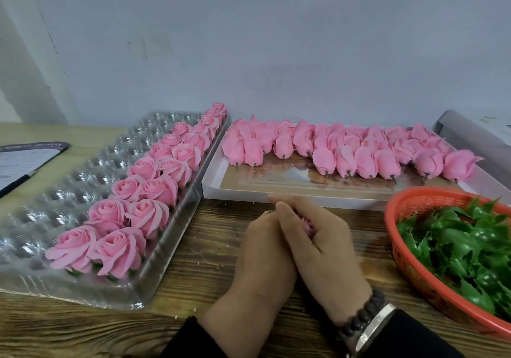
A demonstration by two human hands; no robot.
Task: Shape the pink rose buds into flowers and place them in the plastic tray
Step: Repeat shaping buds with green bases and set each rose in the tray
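Nearest to me, my left hand [262,249] and right hand [326,249] are pressed together above the wooden table [210,249], fingers curled inward. Between them I hold one pink rose bud [309,226]; only a small patch of ruffled pink petal shows in the gap under my right fingers, so I cannot tell its overall shape. My right wrist carries a dark beaded bracelet [365,316] and a metal band [376,327].

To the right, an orange mesh basket [406,258] holds glossy green leaf-shaped calyx pieces [464,247].

To the left, the clear plastic tray [69,180] lies at an angle, running away from me. Its two right-hand rows are filled with shaped flowers [143,189]: open pink blooms with layered, outward-curled petals and green bases visible on the nearest ones. The remaining cups are unfilled.

Beyond my hands, a white flat box [276,191] carries the unshaped buds [354,150], closed, smooth, lying on their sides in overlapping rows with short dark stubs pointing toward me.

At far left, a printed sheet [19,161] with a pen [16,183] lies on the table.
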